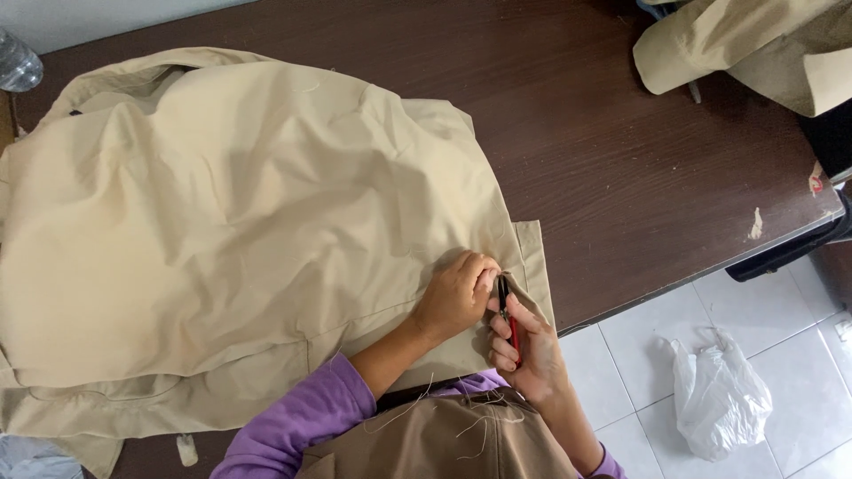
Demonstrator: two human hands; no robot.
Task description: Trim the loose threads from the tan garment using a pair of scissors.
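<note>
Beige garment (231, 222): spread over dark wooden table (621, 151), left and centre of frame. Left hand (457, 297): lower centre, fingers pinching the garment's edge. Right hand (524, 346): just right, closed around red-handled thread snips (508, 310). White plastic bag (719, 395): lower-right floor.

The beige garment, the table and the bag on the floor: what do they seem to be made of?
Beige garment: woven cloth, likely cotton, matte; it creases softly and has loose threads.
Table: dark wood or wood-look laminate; grain lines show, and pale chips at the edge.
Bag: thin plastic, slightly shiny, translucent white, crumpled.
</note>
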